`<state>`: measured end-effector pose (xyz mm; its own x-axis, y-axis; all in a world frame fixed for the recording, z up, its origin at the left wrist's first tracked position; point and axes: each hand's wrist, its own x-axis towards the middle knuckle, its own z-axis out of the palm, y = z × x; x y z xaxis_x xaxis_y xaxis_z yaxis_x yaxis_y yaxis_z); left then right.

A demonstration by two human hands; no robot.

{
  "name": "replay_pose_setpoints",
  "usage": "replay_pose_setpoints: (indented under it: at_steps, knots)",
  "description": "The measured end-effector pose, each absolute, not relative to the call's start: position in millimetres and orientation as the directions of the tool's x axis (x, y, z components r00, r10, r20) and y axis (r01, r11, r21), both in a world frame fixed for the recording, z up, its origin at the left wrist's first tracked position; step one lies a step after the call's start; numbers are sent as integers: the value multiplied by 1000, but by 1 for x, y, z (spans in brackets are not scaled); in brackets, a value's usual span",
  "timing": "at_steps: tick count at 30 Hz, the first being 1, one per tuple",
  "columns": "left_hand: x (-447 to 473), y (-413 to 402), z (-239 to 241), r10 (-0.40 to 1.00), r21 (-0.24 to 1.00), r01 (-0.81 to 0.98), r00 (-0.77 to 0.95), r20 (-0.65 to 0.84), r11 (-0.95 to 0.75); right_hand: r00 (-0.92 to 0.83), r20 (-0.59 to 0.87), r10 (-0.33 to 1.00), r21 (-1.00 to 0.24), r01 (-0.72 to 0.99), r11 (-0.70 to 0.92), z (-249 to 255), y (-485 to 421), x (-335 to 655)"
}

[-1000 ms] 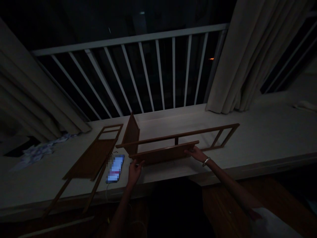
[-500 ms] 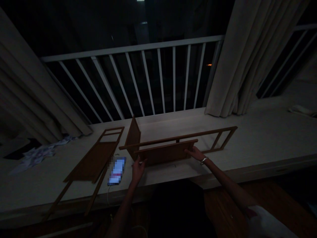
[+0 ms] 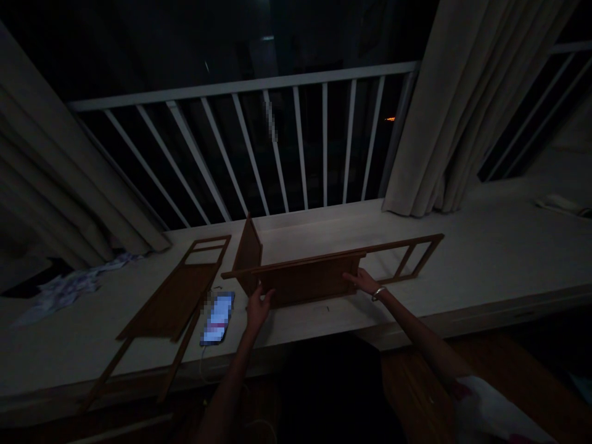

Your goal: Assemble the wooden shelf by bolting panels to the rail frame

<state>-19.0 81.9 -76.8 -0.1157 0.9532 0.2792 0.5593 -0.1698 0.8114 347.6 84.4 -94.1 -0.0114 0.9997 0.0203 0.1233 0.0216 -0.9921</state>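
Note:
A long brown wooden board (image 3: 308, 280) stands on its edge on the pale window ledge (image 3: 485, 259). My left hand (image 3: 258, 306) grips its left end and my right hand (image 3: 363, 280), a bracelet at the wrist, holds its right end. Behind the board lies a wooden ladder-like side frame (image 3: 407, 253), and a short upright wooden panel (image 3: 248, 250) stands at the board's left end. The room is dark and finger detail is faint.
A second wooden side frame (image 3: 173, 299) lies flat on the left of the ledge, with a lit phone (image 3: 217, 317) on a cable beside it. Crumpled paper (image 3: 69, 287) lies far left. A white railing (image 3: 277, 148) and curtains (image 3: 462, 105) stand behind.
The board has been tipped up from leaning to more upright and pushed back toward the side frame. Both hands moved slightly away from me with it.

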Motion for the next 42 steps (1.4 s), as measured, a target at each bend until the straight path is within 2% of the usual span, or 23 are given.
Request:
replay_pose_setpoints:
  at_steps: [16, 22, 24, 27, 29, 32, 36, 40, 42]
  knots:
    - [-16, 81, -84, 944, 828, 537, -160, 287, -160, -71, -16, 997, -988, 154, -5, -94, 93, 354]
    - [-7, 34, -97, 893, 809, 564, -263, 365, -164, -62, -35, 998, -972, 236, -19, -99, 95, 355]
    - [1, 18, -94, 820, 650, 715, -195, 538, -257, -41, -39, 998, -961, 274, -26, -101, 95, 355]
    - [18, 10, -62, 696, 366, 809, 72, 715, -460, 6, -38, 999, -942, 333, -38, -102, 94, 353]
    - [32, 18, -27, 625, 176, 824, 250, 740, -538, 41, -32, 999, -927, 373, -45, -102, 92, 351]
    - [53, 42, 26, 591, -53, 796, 491, 640, -603, 87, -10, 996, -900, 434, -47, -99, 86, 348]
    - [66, 79, 57, 656, -132, 784, 587, 474, -606, 151, 38, 988, -853, 520, -47, -90, 79, 345]
    - [64, 101, 49, 787, -102, 814, 580, 209, -572, 210, 80, 974, -790, 609, -67, -80, 68, 346]
    - [62, 106, 44, 810, -89, 822, 569, 141, -562, 241, 134, 961, -726, 684, -70, -79, 58, 348]
